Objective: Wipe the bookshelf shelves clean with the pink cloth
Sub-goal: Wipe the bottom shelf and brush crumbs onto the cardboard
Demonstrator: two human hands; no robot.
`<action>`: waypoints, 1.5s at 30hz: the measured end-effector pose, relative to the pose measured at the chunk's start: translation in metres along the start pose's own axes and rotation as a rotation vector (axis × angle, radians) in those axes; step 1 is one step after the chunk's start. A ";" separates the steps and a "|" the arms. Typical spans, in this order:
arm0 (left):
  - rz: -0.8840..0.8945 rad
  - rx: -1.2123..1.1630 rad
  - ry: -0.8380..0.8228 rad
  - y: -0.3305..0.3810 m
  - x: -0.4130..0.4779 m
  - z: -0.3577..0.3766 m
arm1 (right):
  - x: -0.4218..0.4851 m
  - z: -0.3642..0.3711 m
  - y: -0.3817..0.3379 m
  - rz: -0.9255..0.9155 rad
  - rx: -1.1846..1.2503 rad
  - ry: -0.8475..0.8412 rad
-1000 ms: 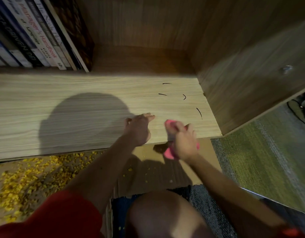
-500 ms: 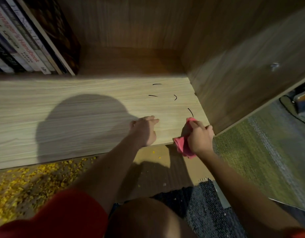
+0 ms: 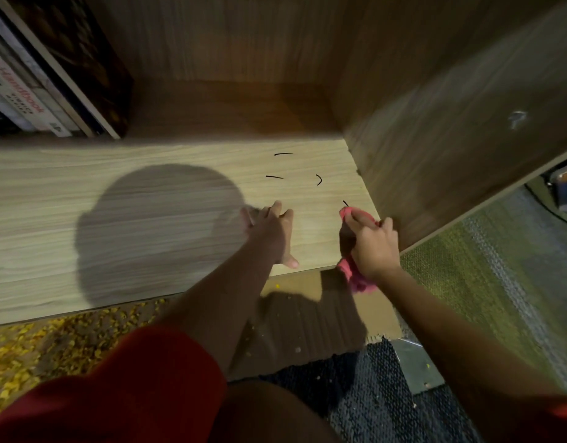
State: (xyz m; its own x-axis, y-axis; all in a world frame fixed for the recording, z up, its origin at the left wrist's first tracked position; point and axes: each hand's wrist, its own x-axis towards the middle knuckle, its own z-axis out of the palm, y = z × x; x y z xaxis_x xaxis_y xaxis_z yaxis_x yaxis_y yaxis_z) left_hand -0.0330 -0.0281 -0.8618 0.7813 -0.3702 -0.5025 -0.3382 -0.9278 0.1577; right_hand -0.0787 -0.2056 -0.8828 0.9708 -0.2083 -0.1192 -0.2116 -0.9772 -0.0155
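We find the pink cloth (image 3: 355,278) mostly hidden under the right hand (image 3: 373,247). At far left the picture's edge cuts off the books (image 3: 20,97), their titles mostly blurred.

White book spine (image 3: 23,100): "Handbook".

The person wears red short sleeves (image 3: 131,388), with forearms (image 3: 224,302) and one knee (image 3: 269,414) uncovered.

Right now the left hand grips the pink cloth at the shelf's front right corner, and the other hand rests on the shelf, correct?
No: the head view shows the right hand gripping the pink cloth at the shelf's front right corner; the left hand is the one resting on the shelf.
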 end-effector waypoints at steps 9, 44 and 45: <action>-0.040 -0.014 0.006 0.001 0.002 -0.001 | -0.025 0.002 -0.012 0.079 0.058 -0.009; 0.006 -0.166 -0.009 -0.005 0.002 0.009 | 0.029 -0.006 0.000 0.025 -0.030 -0.014; 0.008 -0.158 -0.003 -0.006 0.002 0.009 | 0.036 -0.008 -0.003 0.071 -0.013 -0.016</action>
State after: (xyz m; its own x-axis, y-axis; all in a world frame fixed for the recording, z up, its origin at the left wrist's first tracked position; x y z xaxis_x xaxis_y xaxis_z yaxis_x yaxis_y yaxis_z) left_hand -0.0344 -0.0230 -0.8711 0.7771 -0.3775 -0.5035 -0.2573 -0.9208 0.2933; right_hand -0.0424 -0.2108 -0.8790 0.9514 -0.2768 -0.1352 -0.2785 -0.9604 0.0063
